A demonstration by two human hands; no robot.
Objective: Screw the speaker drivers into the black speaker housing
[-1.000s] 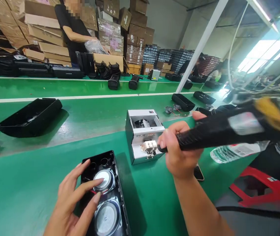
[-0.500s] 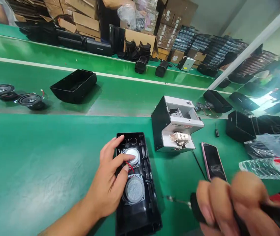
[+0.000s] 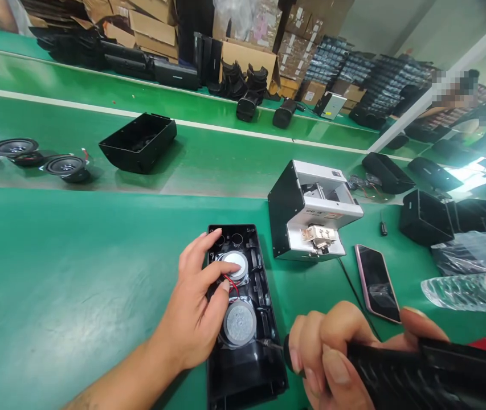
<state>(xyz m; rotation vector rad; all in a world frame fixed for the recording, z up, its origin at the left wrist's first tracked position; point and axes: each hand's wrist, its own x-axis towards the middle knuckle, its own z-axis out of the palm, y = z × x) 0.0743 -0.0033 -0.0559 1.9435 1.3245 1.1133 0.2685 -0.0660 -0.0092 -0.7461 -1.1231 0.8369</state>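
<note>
A black speaker housing (image 3: 251, 364) lies open on the green bench with two round silver speaker drivers (image 3: 235, 265) inside and a red wire across them. My left hand (image 3: 195, 302) rests on the housing's left side, fingers spread, index and thumb touching the upper driver. My right hand (image 3: 332, 353) is wrapped round a black electric screwdriver (image 3: 422, 378); its bit tip sits at the housing's right edge beside the lower driver (image 3: 239, 322).
A grey and white screw feeder box (image 3: 311, 210) stands just behind the housing. A phone (image 3: 377, 283) and a plastic bottle (image 3: 469, 290) lie to the right. An empty black shell (image 3: 138, 142) and loose speakers (image 3: 65, 167) sit on the conveyor belt. Cartons are stacked behind.
My right hand has carried the screwdriver from the screw feeder down to the housing's right side. The view has tilted down and left. My left hand stays on the upper driver.
</note>
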